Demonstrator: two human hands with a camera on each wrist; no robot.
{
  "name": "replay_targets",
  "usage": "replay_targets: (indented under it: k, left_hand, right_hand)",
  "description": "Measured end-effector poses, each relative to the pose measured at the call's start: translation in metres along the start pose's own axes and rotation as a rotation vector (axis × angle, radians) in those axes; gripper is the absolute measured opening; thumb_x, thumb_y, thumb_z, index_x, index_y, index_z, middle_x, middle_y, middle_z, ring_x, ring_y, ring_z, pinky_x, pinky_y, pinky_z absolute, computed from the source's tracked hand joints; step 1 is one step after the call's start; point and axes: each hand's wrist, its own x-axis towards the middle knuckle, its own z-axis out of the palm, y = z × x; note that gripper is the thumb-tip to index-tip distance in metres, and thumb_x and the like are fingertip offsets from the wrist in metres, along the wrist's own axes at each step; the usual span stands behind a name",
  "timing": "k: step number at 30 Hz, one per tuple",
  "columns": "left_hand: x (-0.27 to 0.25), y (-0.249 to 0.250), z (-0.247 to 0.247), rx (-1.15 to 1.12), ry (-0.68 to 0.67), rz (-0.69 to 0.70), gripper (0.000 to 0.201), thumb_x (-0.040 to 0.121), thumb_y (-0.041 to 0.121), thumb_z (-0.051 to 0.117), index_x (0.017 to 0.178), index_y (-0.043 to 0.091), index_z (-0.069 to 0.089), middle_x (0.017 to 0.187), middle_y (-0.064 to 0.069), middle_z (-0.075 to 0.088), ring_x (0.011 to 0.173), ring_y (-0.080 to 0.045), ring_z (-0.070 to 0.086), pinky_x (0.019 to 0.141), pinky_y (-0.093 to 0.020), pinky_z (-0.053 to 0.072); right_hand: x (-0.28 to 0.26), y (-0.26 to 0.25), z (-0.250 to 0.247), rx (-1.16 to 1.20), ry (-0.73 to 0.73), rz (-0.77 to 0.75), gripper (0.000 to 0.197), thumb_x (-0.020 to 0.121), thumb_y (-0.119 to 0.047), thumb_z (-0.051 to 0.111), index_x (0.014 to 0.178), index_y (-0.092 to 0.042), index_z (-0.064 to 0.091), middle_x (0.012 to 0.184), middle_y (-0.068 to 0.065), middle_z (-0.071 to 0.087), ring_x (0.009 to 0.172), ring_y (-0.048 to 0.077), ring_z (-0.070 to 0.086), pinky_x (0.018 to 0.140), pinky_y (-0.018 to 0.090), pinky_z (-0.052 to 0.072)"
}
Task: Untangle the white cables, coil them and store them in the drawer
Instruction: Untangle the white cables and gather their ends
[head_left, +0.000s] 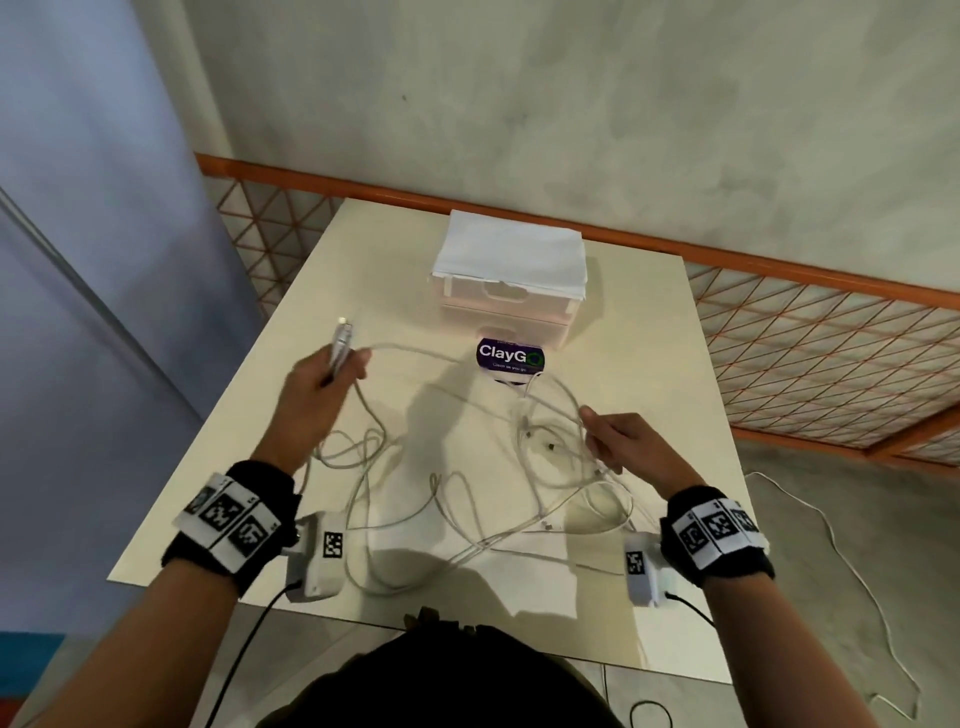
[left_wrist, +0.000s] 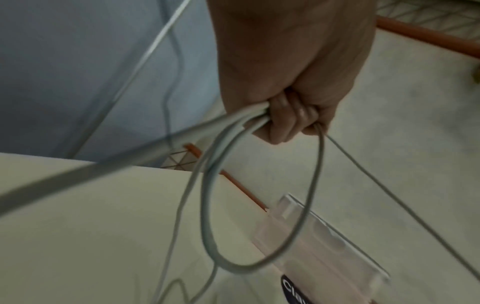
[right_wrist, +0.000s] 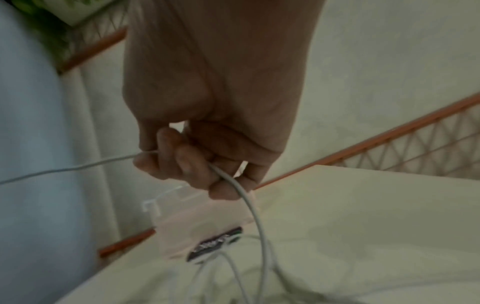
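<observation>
Head view: the left hand (head_left: 317, 395) holds a bunch of cables (head_left: 467, 499), plugs sticking up, in front of the drawer (head_left: 511, 312). The right hand (head_left: 631, 441) pinches one cable. More cables lie tangled on the surface (head_left: 649, 332).

Left wrist view: the fingers (left_wrist: 283, 121) curl round cable loops.

Right wrist view: the fingers (right_wrist: 182, 162) curl round one cable.

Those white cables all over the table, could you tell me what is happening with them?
A person is sorting out the white cables. The left hand grips a few gathered loops with a plug end sticking up; the right hand grips one strand running across to them. The rest lies tangled on the table, and the drawer unit behind looks closed.
</observation>
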Motion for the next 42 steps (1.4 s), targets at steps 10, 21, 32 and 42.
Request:
replay_targets:
  k: [10,21,32,42]
  left_hand:
    - [-0.005,-0.018,-0.017,0.178,-0.284,-0.101,0.010,0.077,0.022,0.075,0.068,0.020,0.074,0.068,-0.002,0.067,0.066,-0.009,0.056,0.069,-0.026,0.041]
    - [-0.026,-0.034,0.007,0.461,-0.958,-0.196,0.061,0.038,0.073,0.077,0.069,0.020,0.076,0.062,-0.008,0.042,0.062,-0.019,0.038,0.063,-0.029,0.027]
    - [-0.027,-0.035,-0.014,0.462,-0.733,-0.201,0.072,0.031,0.084,0.067,0.069,0.023,0.073,0.065,0.003,0.049,0.057,-0.008,0.041,0.063,-0.027,0.032]
    - [-0.035,-0.019,-0.001,0.319,-0.542,-0.091,0.031,0.083,0.039,0.066,0.061,0.025,0.048,0.052,0.012,0.047,0.049,-0.001,0.041,0.058,-0.023,0.032]
  right_hand:
    - [-0.032,0.021,-0.033,0.044,0.105,0.010,0.039,0.084,-0.037,0.064,0.058,-0.008,0.062,0.056,0.003,0.045,0.059,0.010,0.039,0.063,0.021,0.031]
    - [-0.052,0.099,0.009,-0.733,-0.091,0.477,0.012,0.078,-0.032,0.069,0.080,-0.027,0.057,0.105,0.001,0.065,0.109,0.023,0.053,0.090,0.037,0.028]
    - [0.009,0.051,0.069,-0.534,0.033,0.071,0.024,0.083,0.006,0.047,0.098,-0.004,0.064,0.108,0.019,0.057,0.102,0.035,0.058,0.082,0.030,0.039]
    - [0.034,0.032,0.077,-0.448,0.027,-0.004,0.021,0.083,-0.010,0.059,0.102,-0.002,0.060,0.106,0.023,0.059,0.099,0.036,0.059,0.082,0.035,0.043]
